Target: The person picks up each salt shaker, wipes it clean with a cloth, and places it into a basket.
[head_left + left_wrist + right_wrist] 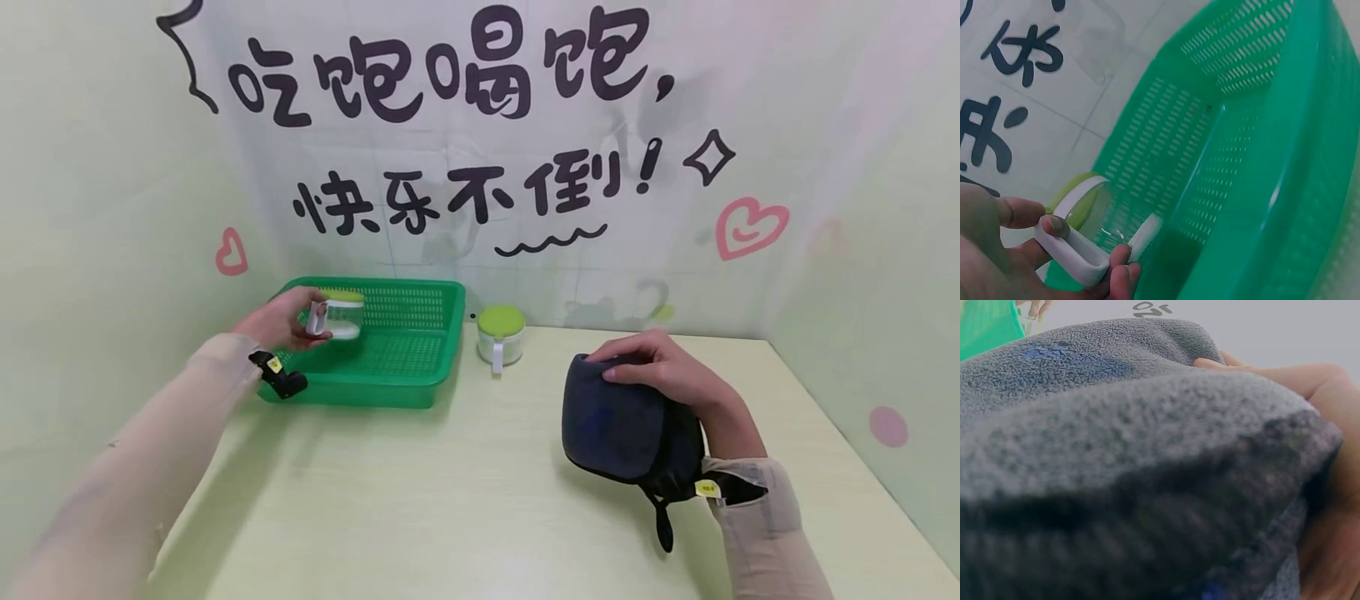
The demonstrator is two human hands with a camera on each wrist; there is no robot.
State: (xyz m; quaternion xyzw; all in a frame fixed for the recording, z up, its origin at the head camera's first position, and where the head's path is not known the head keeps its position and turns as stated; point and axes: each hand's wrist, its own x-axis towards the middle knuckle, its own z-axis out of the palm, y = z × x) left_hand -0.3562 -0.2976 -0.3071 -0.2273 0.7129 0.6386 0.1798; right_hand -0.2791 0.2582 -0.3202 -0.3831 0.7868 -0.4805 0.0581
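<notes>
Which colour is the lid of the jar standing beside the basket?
The lid is light green, on a white jar; the head view shows it best.

In the right wrist view the dark cloth (1116,456) fills nearly the whole picture, blurred close up, so only the tips of the fingers (1222,362) curled over its top edge show and the table beneath them is hidden. In the left wrist view the jar (1100,215) pinched by its handle is cut off below the fingers (1119,262), and the green basket (1260,156) beyond them runs off the picture's edge.

Staged kitchen mock-up: food-slogan backdrop (450,125), green basket (405,350), condiment jar (500,333).
</notes>
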